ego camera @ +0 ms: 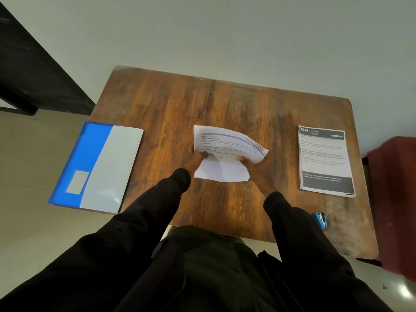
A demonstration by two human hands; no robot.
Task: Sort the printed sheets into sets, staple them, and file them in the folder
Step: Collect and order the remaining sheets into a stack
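Over the middle of the tabletop [180, 104] I see the bent bundle of printed sheets [227, 145]. My left hand [196, 159] pinches its near left edge, and my right hand [254, 172] grips its near right corner. Well apart on the right, a second stack [325, 161] lies flat, and the blue stapler [320, 220] sits near it. The blue-and-grey folder [99, 167] lies closed across the left edge. The wood is dark brown with strong grain. Behind it stands a pale wall [225, 30], and beside it is a light floor [33, 154].

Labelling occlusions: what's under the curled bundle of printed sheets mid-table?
A blank white sheet sticks out below the curled bundle of printed sheets, over the brown wooden table. The left grip and right grip pinch its lower edge; fingers beneath are hidden.
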